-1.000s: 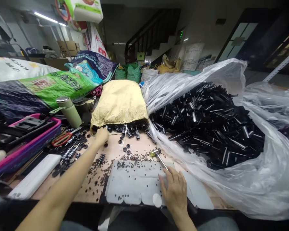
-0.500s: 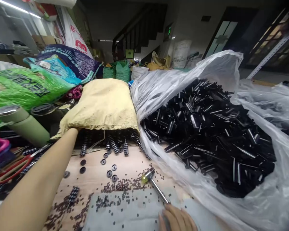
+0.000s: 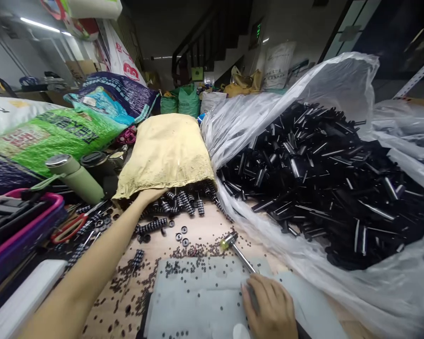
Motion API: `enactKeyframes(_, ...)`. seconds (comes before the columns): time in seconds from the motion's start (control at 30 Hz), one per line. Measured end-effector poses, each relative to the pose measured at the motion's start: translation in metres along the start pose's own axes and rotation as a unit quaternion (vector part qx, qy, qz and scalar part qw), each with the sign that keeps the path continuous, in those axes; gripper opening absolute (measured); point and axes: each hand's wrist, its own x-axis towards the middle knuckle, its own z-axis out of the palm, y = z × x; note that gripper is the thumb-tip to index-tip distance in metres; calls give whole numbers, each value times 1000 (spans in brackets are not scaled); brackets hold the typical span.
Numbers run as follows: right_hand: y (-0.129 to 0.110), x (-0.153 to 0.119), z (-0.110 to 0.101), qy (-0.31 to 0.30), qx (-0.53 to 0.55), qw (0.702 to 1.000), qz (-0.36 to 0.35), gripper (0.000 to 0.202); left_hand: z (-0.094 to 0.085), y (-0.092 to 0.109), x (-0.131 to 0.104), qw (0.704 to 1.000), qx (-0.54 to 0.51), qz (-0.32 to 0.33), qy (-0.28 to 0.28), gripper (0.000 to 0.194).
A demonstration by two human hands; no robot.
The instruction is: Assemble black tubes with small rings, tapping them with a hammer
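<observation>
Left hand (image 3: 154,194) under pale-yellow fabric sack (image 3: 169,148); I cannot tell its grip.
Right hand (image 3: 271,303), nearer than sack, curled round silver-shafted hammer (image 3: 243,258).

More studded rollers (image 3: 153,226) (one crosswise) now outside the yellow sack (image 3: 169,150).

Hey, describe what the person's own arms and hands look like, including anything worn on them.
The left forearm is bare, with no sleeve, watch or bracelet showing; the left hand is mostly hidden by the yellow sack. The right hand is ungloved, with no ring visible.
</observation>
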Motion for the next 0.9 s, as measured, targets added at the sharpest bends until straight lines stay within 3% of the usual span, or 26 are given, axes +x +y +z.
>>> enactKeyframes(0.1, -6, 3, -4, -21, -6, 999, 24, 15, 9, 11, -38, 1000, 6, -5, -16, 67)
enactKeyframes(0.2, -12, 3, -7, -39, -9, 999, 28, 17, 13, 21, -74, 999, 25, 30, 2, 66)
enactKeyframes(0.37, -13, 4, -11, -66, 0, 997, 38, 20, -4, 21, -130, 995, 26, 84, 53, 58)
enactKeyframes(0.5, -11, 4, -13, -79, 9, 996, 51, 22, -4, 2, -198, 987, 2, 13, 162, 54)
enactKeyframes(0.57, -24, 3, -15, -57, 14, 997, 49, 26, 8, -7, -233, 988, 20, -31, 150, 54)
enactKeyframes(0.63, -52, 3, -15, -60, 54, 997, -12, 38, 22, -11, -256, 991, 41, -49, 116, 52)
enactKeyframes(0.7, -88, 4, -14, -133, 142, 970, -146, 48, 30, -11, -266, 992, 55, -55, 97, 50)
enactKeyframes(0.77, -118, 6, -11, -174, 218, 941, -190, 45, 32, -8, -266, 991, 61, -63, 97, 50)
enactKeyframes(0.83, -130, 9, -11, -148, 276, 944, -99, 36, 31, -7, -263, 991, 61, -65, 101, 51)
enactKeyframes(0.9, -123, 8, -16, -101, 327, 939, 12, 27, 28, -7, -261, 991, 54, -63, 107, 51)
